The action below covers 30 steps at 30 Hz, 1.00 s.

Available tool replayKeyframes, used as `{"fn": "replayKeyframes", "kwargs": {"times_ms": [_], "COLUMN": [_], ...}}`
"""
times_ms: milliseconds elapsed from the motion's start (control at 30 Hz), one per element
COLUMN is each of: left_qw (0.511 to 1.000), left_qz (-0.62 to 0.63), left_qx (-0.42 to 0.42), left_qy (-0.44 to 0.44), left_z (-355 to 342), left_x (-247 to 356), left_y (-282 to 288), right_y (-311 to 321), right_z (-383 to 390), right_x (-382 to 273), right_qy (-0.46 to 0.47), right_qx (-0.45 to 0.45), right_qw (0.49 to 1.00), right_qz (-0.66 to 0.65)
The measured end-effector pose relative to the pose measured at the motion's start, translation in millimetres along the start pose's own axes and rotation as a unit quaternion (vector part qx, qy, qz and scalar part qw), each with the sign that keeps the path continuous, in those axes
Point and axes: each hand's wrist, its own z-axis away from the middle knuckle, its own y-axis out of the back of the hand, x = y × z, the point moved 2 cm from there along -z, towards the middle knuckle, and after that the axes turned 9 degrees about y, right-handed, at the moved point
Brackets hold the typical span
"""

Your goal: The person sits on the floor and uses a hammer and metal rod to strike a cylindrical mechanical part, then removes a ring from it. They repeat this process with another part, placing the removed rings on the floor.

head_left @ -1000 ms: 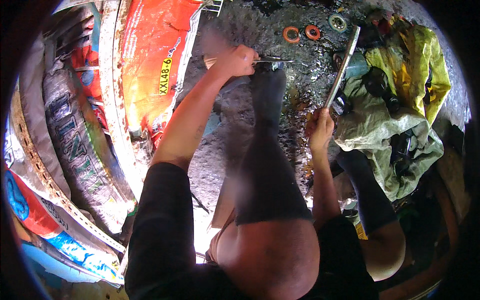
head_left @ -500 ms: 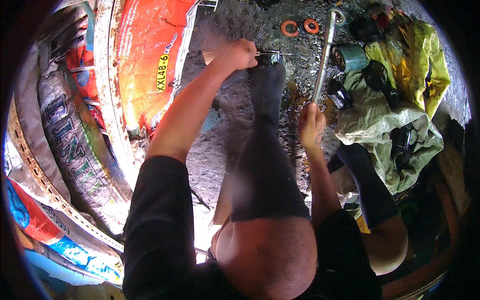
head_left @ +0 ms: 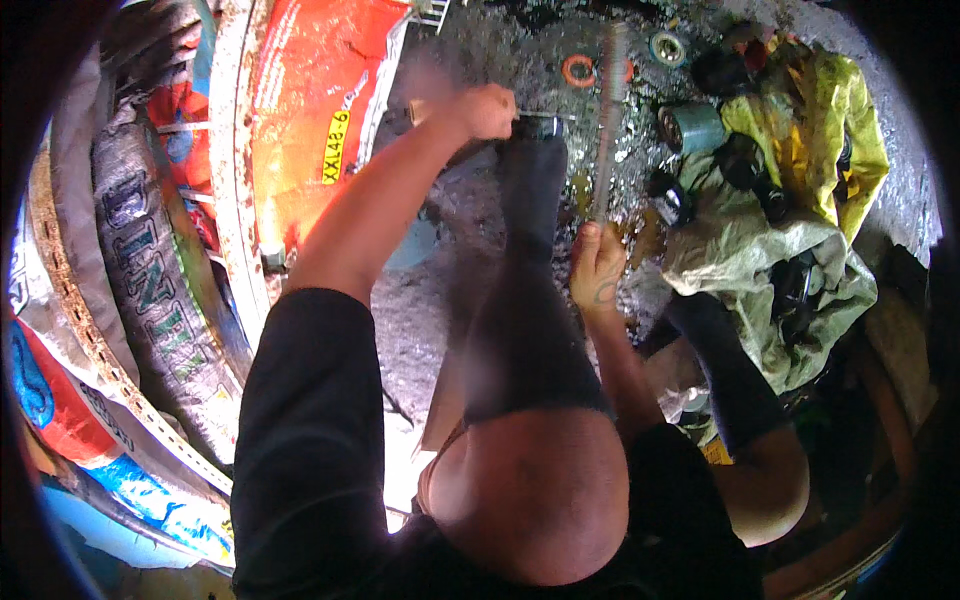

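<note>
My left hand is closed on a thin metal tool with a pale handle-like end on its left. The shank lies crosswise by a small shiny part at the toe of my dark-socked foot. My right hand grips a long metal bar, blurred and pointing away from me. Beyond that are an orange ring, a second one behind the bar and a pale bearing-like ring. Right of the bar lies a teal metal cylinder.
An orange printed sack and rusty metal strips line the left, with more crumpled bags. A yellow sack and an olive sack with dark parts lie at the right. The grimy floor is wet and dark in places.
My right hand has moved leftward, bringing the bar closer to the thin tool; the bar is now motion-blurred. My left hand stays in nearly the same place.
</note>
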Motion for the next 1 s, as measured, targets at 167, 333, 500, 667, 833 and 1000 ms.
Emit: {"fn": "replayKeyframes", "kwargs": {"times_ms": [167, 333, 500, 667, 833, 1000], "left_qw": [0.999, 1.0, 1.0, 0.999, 0.999, 0.994], "left_qz": [0.014, -0.002, 0.003, 0.001, -0.024, -0.059], "left_qx": [-0.004, -0.016, 0.006, -0.019, -0.018, -0.079], "left_qy": [0.028, 0.027, -0.018, -0.038, -0.028, -0.045], "left_z": [4.7, -9.0, -14.7, -17.2, -17.3, -9.5], "left_x": [19.7, 2.2, 0.2, 3.7, -7.8, 18.5], "left_y": [10.5, -13.2, -7.7, -2.5, -17.7, 3.9], "right_y": [-2.3, 10.2, 8.7, 6.7, 2.0, 7.1], "right_z": [-4.3, -8.4, 0.1, -4.0, -5.6, -20.1], "right_x": [35.2, -20.9, -3.2, -22.0, -19.9, 19.4], "right_qy": [0.035, 0.066, 0.057, 0.117, 0.07, -0.076], "right_qx": [-0.007, 0.026, 0.016, 0.025, -0.018, 0.033], "right_qw": [0.977, 0.997, 0.998, 0.992, 0.997, 0.995], "right_qz": [0.212, -0.031, -0.029, -0.035, 0.006, 0.049]}}
